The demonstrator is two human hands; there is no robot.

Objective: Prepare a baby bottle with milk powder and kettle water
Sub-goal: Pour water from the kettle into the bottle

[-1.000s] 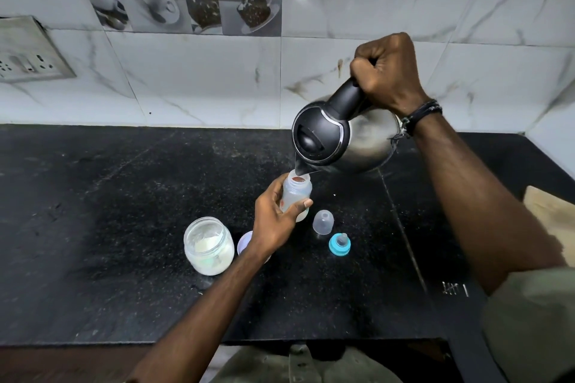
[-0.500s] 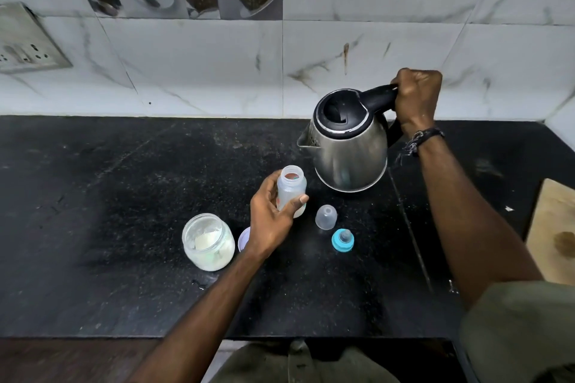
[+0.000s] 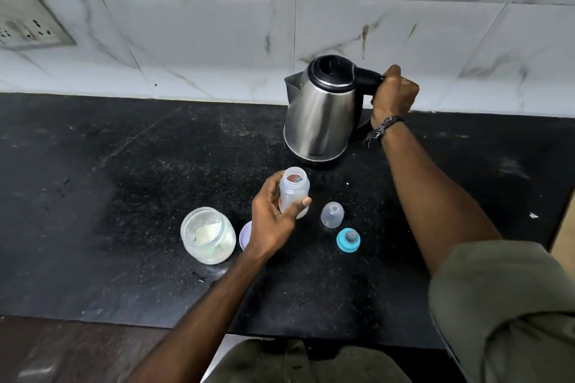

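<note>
Bottle (image 3: 294,196) in left hand (image 3: 273,221); label print unreadable

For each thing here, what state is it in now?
Kettle: upright on counter, lid closed, right hand grips handle.
Bottle: open, upright, held by left hand.
Powder jar: open.
Teat ring: off bottle.
Clear cap: off bottle.

No text, brand or number can be read. The steel kettle (image 3: 320,115) bears a small dark mark low on its body, too small to make out. The baby bottle (image 3: 294,193) carries a red printed marking on its side, blurred and partly covered by the left hand (image 3: 273,221)
</note>
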